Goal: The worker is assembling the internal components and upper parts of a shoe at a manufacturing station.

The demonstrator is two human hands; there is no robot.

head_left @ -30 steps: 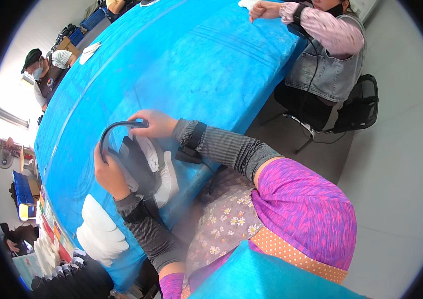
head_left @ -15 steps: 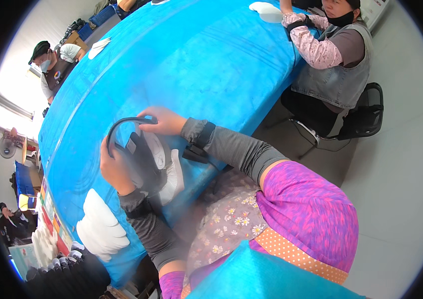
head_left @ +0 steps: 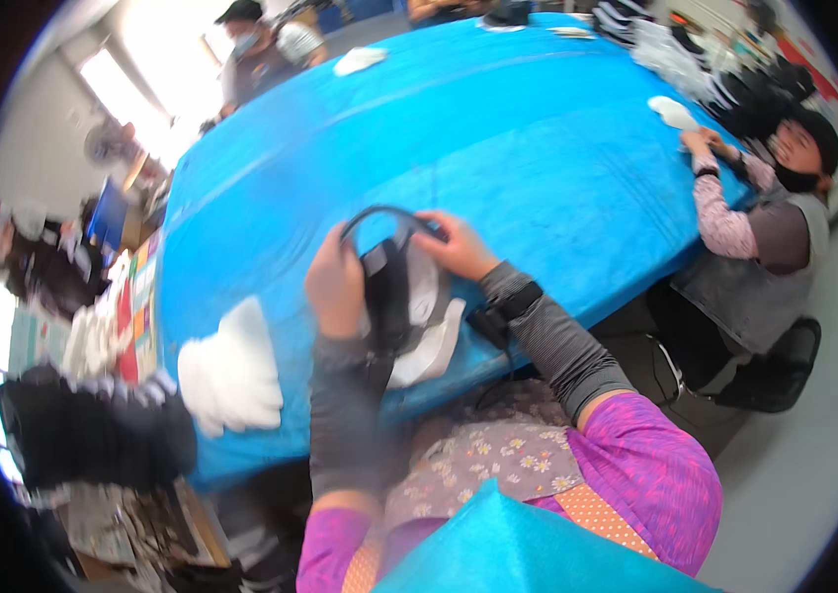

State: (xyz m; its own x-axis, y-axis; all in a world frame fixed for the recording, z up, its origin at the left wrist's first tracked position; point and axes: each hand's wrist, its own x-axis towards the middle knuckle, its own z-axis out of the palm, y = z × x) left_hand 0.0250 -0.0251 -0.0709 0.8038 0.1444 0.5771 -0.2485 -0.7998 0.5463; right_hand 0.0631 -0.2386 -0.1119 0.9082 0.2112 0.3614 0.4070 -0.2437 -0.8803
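Observation:
Between my hands a black band (head_left: 379, 210) bends into an arch above the blue-covered table, its blue cover visible through the loop. My left hand (head_left: 336, 282) is closed on the left end, its fingers blurred. With thumb and fingers my right hand (head_left: 459, 247) pinches the right end. Just below the arch are a black piece (head_left: 386, 292) and a pale piece with an oval mark (head_left: 423, 287); they may belong to the same shoe-upper-like item, but the join is hidden. A white curved flap (head_left: 429, 358) lies nearest me. My left wrist partly covers these pieces.
White flat pads (head_left: 231, 371) lie fanned in a stack at the left of the blue table cover (head_left: 557, 188). Black items (head_left: 93, 430) are heaped beyond the left edge. A small dark object (head_left: 488, 326) sits by my right wrist. A co-worker (head_left: 775, 227) sits at the right.
My view has swung leftward, so the table and co-workers appear farther right. Both hands still grip the band, which keeps its arch.

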